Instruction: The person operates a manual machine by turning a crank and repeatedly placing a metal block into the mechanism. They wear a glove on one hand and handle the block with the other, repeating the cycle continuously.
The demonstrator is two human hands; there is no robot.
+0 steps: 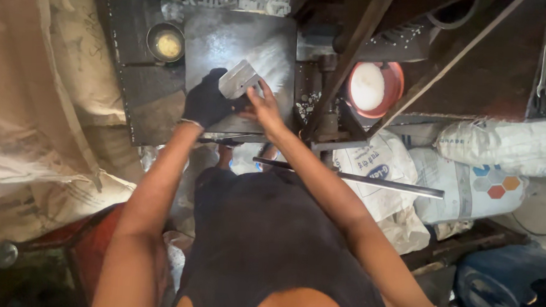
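On the dark steel table point(241, 41), both hands meet on a small grey metal piece point(239, 78). The left hand point(206, 101), in a black glove, closes its fingers under the piece's near edge; the bare right hand point(264, 107) pinches its right side, fingers point(255, 91) narrow. The piece looks to be in the middle of being positioned on the plate, and it would want a steady two-handed grip. Just left stands a small tin point(166, 42); right, past the machine post point(328, 94), a red bowl point(374, 87); sacks point(444, 173) lie beyond.
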